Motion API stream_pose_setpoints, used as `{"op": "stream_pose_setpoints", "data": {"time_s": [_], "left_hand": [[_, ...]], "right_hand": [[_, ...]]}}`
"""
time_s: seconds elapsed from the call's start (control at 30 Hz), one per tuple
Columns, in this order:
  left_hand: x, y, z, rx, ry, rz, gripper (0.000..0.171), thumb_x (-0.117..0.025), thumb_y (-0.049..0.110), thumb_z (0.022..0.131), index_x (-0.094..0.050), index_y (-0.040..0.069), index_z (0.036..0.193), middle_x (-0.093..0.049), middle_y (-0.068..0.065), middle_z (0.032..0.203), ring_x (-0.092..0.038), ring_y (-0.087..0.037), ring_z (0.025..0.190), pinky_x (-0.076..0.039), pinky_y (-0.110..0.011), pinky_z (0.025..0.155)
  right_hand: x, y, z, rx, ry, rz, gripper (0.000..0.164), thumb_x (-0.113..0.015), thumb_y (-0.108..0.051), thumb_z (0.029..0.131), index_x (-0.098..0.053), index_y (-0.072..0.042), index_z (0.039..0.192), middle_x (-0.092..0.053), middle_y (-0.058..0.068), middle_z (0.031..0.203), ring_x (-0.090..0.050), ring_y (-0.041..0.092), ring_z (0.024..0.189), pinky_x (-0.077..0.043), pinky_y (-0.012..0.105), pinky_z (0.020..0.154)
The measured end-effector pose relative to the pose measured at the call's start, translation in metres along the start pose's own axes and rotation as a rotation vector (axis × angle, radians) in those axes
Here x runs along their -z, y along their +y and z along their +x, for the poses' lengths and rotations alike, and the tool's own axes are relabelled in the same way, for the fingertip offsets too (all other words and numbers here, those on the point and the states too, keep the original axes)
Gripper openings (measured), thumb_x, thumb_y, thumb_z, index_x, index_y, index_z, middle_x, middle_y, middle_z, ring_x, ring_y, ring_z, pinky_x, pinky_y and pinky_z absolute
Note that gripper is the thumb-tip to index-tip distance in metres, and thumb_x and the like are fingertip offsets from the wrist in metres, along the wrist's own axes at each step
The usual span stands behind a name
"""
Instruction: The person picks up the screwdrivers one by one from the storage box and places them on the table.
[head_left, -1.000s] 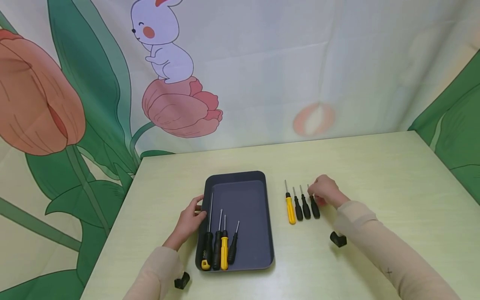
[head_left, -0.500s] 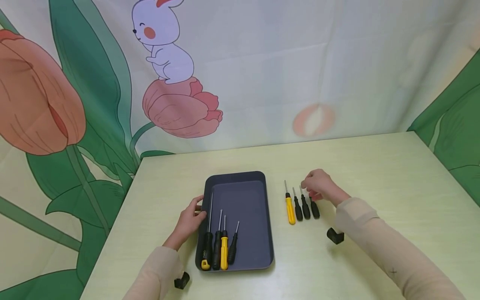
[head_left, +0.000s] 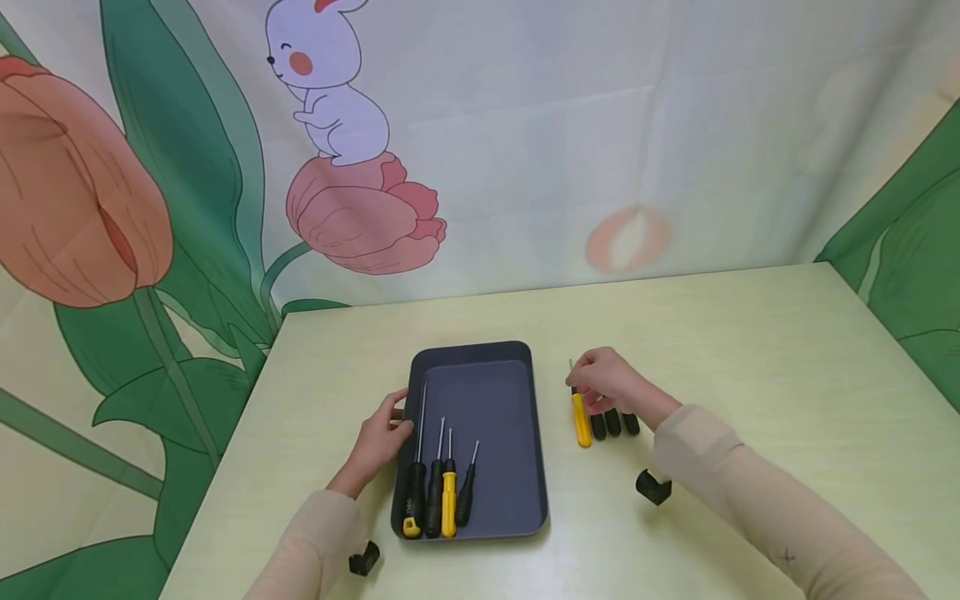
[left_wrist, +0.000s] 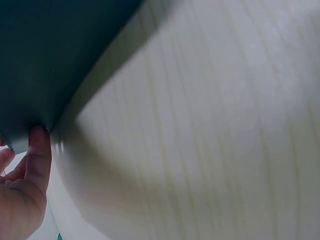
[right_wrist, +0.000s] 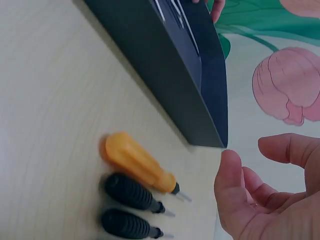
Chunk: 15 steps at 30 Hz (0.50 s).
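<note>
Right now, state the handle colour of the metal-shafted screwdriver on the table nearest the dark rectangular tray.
Yellow; the handle shows best in the head view.

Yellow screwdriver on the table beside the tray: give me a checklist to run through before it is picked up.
1. Left hand at the tray: ok, touching its left side.
2. Left hand's hold firm: cannot tell.
3. Right hand free: ok, the right wrist view shows thumb and fingers apart, holding nothing.
4. Yellow screwdriver gripped: not ok, it lies on the table, the hand just by its shaft.
5. Space in the tray: ok, bare floor shows right of the four screwdrivers inside.
</note>
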<state>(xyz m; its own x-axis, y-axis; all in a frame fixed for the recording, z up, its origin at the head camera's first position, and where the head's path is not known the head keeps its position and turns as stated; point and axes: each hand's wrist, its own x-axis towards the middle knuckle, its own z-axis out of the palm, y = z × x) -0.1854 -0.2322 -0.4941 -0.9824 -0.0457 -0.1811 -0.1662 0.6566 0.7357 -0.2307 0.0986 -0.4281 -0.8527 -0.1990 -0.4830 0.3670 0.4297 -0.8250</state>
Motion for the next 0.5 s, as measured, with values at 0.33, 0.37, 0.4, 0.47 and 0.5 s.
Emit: {"op": "stream_pose_setpoints", "data": {"time_s": [0.33, 0.37, 0.4, 0.47, 0.5], "left_hand": [[0.0, -0.001, -0.001, 0.002, 0.001, 0.003, 0.051, -0.047, 0.011, 0.088, -0.03, 0.014, 0.136, -0.052, -0.022, 0.118, -0.055, -0.034, 0.102, -0.045, -0.044, 0.083], [0.0, -0.001, -0.001, 0.004, -0.001, 0.002, 0.051, -0.046, 0.011, 0.088, -0.03, 0.014, 0.136, -0.052, -0.022, 0.118, -0.055, -0.034, 0.103, -0.045, -0.044, 0.083], [0.0, -0.001, 0.0, 0.006, -0.002, 0.003, 0.051, -0.046, 0.011, 0.088, -0.03, 0.015, 0.136, -0.051, -0.022, 0.119, -0.055, -0.034, 0.103, -0.045, -0.044, 0.084], [0.0, -0.001, 0.0, 0.006, -0.003, 0.005, 0.051, -0.046, 0.011, 0.088, -0.03, 0.014, 0.136, -0.051, -0.022, 0.119, -0.054, -0.034, 0.103, -0.045, -0.044, 0.084], [0.0, -0.001, 0.0, 0.006, -0.004, 0.005, 0.051, -0.046, 0.011, 0.088, -0.03, 0.014, 0.136, -0.051, -0.022, 0.119, -0.054, -0.034, 0.103, -0.045, -0.044, 0.084]], "right_hand": [[-0.033, -0.01, -0.013, 0.018, -0.093, 0.088, 0.017, -0.056, -0.013, 0.08, -0.051, -0.002, 0.092, -0.05, 0.008, 0.073, -0.051, 0.017, 0.054, -0.049, 0.026, 0.051], [-0.036, -0.011, -0.014, 0.019, -0.095, 0.096, 0.017, -0.057, -0.013, 0.08, -0.052, -0.002, 0.092, -0.051, 0.008, 0.073, -0.051, 0.017, 0.054, -0.049, 0.027, 0.051], [-0.039, -0.012, -0.015, 0.024, -0.101, 0.101, 0.017, -0.057, -0.013, 0.08, -0.052, -0.002, 0.092, -0.051, 0.008, 0.072, -0.051, 0.017, 0.054, -0.049, 0.027, 0.05], [-0.045, -0.013, -0.018, 0.035, -0.115, 0.112, 0.017, -0.057, -0.012, 0.08, -0.052, -0.002, 0.092, -0.051, 0.008, 0.072, -0.052, 0.016, 0.053, -0.049, 0.027, 0.05], [-0.048, -0.013, -0.018, 0.037, -0.121, 0.118, 0.016, -0.057, -0.011, 0.08, -0.052, -0.002, 0.091, -0.051, 0.008, 0.072, -0.051, 0.016, 0.053, -0.049, 0.027, 0.049]]}}
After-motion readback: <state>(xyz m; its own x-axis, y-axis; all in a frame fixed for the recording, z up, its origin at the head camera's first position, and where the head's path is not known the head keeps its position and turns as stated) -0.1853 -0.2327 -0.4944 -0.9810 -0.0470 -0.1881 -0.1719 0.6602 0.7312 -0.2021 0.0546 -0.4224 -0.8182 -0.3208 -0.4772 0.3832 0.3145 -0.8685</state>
